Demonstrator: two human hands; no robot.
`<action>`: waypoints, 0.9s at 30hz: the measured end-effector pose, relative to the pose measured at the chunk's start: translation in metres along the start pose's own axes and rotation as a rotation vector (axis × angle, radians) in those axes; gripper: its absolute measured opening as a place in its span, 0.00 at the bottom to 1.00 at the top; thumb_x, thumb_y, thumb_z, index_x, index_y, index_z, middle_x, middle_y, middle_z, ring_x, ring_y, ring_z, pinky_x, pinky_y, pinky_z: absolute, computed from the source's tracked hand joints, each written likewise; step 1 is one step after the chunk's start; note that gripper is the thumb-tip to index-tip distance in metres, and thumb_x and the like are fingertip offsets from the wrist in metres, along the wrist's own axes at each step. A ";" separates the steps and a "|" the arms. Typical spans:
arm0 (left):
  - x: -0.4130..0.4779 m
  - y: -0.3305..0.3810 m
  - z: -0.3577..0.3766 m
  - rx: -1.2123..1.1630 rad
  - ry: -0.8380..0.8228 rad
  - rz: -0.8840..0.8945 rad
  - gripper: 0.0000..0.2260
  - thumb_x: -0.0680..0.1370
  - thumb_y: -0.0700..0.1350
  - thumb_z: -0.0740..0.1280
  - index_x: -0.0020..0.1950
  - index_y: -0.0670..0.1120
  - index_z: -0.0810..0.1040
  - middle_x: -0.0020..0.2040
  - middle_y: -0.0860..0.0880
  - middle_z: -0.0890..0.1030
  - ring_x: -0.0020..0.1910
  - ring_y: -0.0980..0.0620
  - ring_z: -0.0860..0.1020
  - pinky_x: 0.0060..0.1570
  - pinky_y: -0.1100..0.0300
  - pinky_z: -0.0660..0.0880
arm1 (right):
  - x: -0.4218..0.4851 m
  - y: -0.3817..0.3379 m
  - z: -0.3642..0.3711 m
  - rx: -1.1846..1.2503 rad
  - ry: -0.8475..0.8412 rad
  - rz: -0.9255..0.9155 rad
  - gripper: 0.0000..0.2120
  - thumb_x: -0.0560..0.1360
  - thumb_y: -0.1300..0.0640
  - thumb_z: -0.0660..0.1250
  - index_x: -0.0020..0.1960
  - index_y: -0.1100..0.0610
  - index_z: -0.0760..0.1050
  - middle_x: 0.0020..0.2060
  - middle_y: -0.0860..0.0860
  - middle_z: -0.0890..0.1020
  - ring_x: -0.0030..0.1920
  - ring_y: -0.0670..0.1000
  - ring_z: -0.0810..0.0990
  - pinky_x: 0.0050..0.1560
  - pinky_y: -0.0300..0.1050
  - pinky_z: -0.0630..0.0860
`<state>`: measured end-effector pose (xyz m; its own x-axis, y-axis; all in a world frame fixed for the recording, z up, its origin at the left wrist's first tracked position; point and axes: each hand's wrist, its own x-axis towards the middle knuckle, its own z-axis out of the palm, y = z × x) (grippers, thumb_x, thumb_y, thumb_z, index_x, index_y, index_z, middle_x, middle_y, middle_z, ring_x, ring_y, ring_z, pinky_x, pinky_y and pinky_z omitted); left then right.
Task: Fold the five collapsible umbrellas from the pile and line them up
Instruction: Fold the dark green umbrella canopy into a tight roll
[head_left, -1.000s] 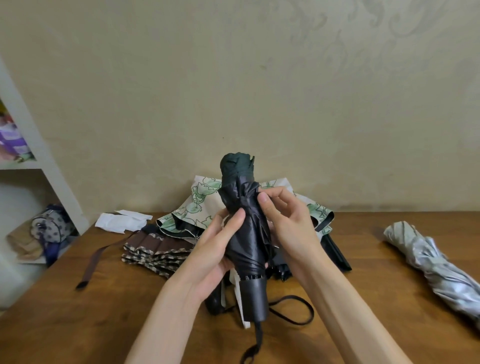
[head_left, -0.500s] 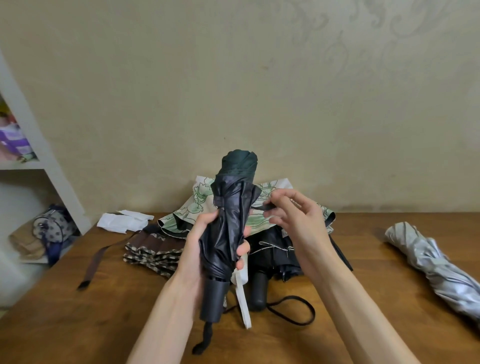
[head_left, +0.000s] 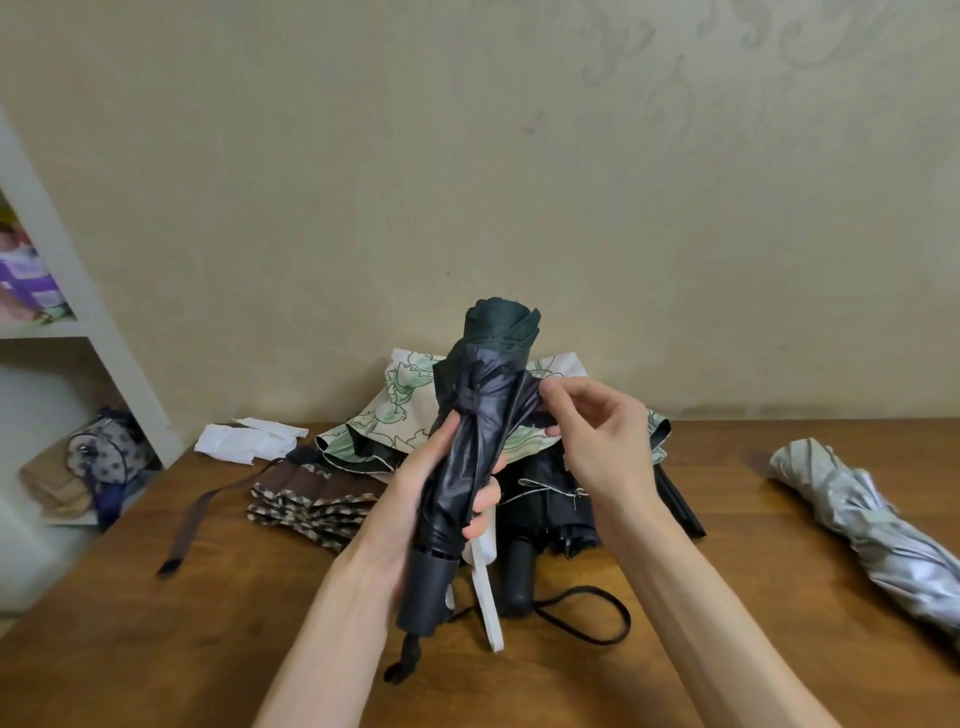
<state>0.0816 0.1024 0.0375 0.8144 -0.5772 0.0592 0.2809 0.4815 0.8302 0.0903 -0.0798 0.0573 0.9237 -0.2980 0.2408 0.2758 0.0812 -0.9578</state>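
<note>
- Item: dark umbrella (head_left: 478, 457), held in the air above the table (head_left: 208, 623), just in front of the pile (head_left: 395, 426).
- Left hand (head_left: 415, 499): fingers (head_left: 483, 499) curled round the rolled cloth at mid-length.
- Right hand (head_left: 597, 441): thumb and forefinger pinch a fold or a strap at the cloth's upper right edge — which of the two cannot be told.
- Long axis: near upright, with the top leaning slightly right. The crown points up and away toward the wall. The handle (head_left: 428, 587) points down toward the person, its loop hanging below.
- Risk: the pleats look loosely gathered, so if the left grip eases the roll probably springs open.
- Risk: the pinched piece is thin and slick. If it slips, the wrap goes slack and the bundle ends up too fat to lie neatly beside the silver umbrella (head_left: 872, 525).
- Risk: the handle hangs close over the black cord (head_left: 597, 613) on the table — lowering it carelessly could snag.
</note>
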 end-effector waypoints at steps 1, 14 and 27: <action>0.000 -0.001 0.000 0.023 0.009 0.008 0.26 0.70 0.61 0.82 0.51 0.41 0.78 0.40 0.46 0.70 0.29 0.55 0.71 0.25 0.63 0.69 | -0.001 0.000 0.001 0.014 0.004 -0.005 0.07 0.83 0.57 0.71 0.50 0.59 0.87 0.43 0.53 0.89 0.41 0.45 0.85 0.41 0.36 0.78; -0.004 0.002 -0.006 -0.050 -0.051 0.099 0.21 0.75 0.61 0.77 0.54 0.45 0.85 0.44 0.49 0.76 0.32 0.57 0.72 0.27 0.65 0.71 | -0.002 -0.002 -0.004 0.175 -0.258 0.215 0.08 0.78 0.64 0.75 0.57 0.62 0.85 0.44 0.60 0.88 0.41 0.53 0.85 0.50 0.41 0.85; -0.002 0.003 -0.008 -0.108 -0.037 0.160 0.22 0.71 0.59 0.81 0.53 0.43 0.85 0.44 0.49 0.76 0.31 0.57 0.73 0.25 0.65 0.71 | -0.006 0.005 0.001 0.200 -0.250 0.210 0.07 0.82 0.60 0.71 0.53 0.65 0.83 0.44 0.60 0.88 0.42 0.53 0.88 0.49 0.42 0.85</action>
<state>0.0854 0.1103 0.0352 0.8343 -0.5107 0.2077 0.2039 0.6358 0.7444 0.0865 -0.0769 0.0518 0.9952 -0.0154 0.0969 0.0969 0.3073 -0.9467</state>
